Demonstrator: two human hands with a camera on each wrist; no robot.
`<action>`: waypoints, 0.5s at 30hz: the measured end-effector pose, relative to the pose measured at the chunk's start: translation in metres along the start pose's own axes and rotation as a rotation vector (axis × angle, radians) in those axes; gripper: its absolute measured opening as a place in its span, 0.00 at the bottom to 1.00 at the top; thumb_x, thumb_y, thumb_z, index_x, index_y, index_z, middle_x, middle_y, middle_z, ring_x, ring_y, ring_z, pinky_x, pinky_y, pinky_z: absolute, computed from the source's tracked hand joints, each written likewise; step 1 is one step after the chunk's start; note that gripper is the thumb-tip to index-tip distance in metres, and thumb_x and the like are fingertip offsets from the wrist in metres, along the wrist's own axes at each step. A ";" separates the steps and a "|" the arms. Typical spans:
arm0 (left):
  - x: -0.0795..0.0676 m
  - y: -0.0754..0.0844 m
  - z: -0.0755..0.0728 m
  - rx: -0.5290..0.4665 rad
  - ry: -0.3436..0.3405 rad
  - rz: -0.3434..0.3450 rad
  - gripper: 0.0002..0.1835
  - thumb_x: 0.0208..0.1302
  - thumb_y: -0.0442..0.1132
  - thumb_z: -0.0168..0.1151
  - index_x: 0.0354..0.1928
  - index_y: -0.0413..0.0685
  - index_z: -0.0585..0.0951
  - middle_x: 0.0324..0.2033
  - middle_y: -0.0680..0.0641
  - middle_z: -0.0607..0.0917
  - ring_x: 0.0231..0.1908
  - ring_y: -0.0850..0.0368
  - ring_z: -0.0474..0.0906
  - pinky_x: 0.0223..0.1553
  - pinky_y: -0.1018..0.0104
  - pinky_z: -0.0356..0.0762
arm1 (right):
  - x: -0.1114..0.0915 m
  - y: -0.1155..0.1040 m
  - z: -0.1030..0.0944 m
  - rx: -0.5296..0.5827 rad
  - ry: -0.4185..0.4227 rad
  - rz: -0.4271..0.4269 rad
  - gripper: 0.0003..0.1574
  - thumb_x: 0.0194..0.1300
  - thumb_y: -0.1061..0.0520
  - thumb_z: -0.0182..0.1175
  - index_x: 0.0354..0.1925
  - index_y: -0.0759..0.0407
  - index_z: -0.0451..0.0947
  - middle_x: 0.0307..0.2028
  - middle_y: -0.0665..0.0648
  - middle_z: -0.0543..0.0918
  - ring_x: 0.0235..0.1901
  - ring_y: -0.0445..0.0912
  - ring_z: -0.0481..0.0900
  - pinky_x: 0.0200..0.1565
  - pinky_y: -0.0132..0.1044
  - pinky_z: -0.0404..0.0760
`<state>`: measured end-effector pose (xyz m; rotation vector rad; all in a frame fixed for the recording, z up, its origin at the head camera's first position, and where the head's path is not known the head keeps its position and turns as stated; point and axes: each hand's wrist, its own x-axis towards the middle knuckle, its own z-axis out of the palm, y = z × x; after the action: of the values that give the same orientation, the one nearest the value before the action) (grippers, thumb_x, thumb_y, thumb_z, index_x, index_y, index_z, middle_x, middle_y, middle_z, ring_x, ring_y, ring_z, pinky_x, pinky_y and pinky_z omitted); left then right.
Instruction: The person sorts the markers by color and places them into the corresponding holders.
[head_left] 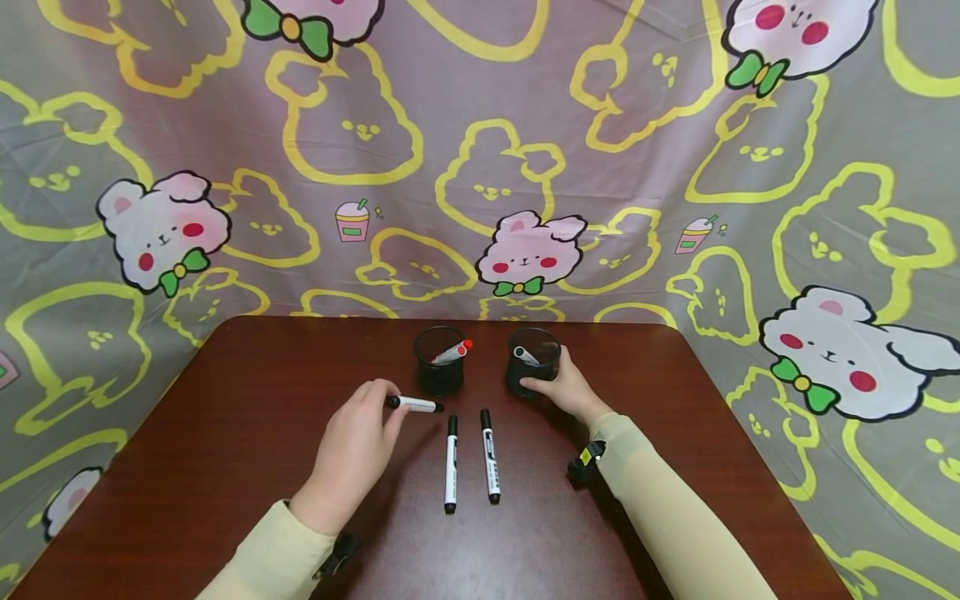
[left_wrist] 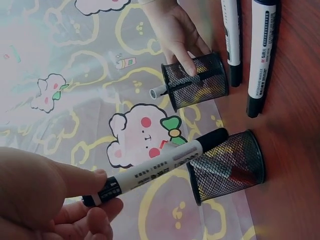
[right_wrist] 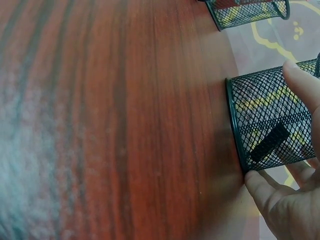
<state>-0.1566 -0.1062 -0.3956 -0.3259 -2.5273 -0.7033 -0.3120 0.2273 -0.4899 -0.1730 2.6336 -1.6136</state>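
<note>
My left hand [head_left: 352, 446] pinches one end of a white whiteboard marker [head_left: 417, 405] with black ends, held above the table near the left pen cup. In the left wrist view, thumb and fingers close on that marker [left_wrist: 157, 167]. My right hand [head_left: 573, 392] grips the right black mesh pen cup [head_left: 516, 375], which holds a black-and-white marker [head_left: 525, 356]. Fingers wrap its mesh side in the right wrist view [right_wrist: 287, 202]. The left mesh pen cup [head_left: 439, 382] contains red-and-white markers [head_left: 452, 353]; their exact number is unclear.
Two black-capped whiteboard markers, a left one [head_left: 452, 467] and a right one [head_left: 491, 458], lie side by side on the brown wooden table [head_left: 247, 417] in front of the cups. A patterned curtain [head_left: 420, 208] hangs behind the table and along its sides.
</note>
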 end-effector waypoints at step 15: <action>0.011 0.013 -0.003 -0.057 0.073 0.047 0.17 0.61 0.37 0.76 0.46 0.39 0.80 0.37 0.43 0.84 0.32 0.51 0.81 0.33 0.56 0.83 | 0.000 0.001 0.000 0.016 -0.002 -0.003 0.56 0.59 0.49 0.78 0.73 0.53 0.54 0.66 0.63 0.74 0.67 0.56 0.73 0.68 0.57 0.69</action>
<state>-0.1598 -0.0961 -0.3824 -0.3711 -2.4260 -0.7569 -0.3120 0.2278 -0.4913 -0.1776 2.6192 -1.6334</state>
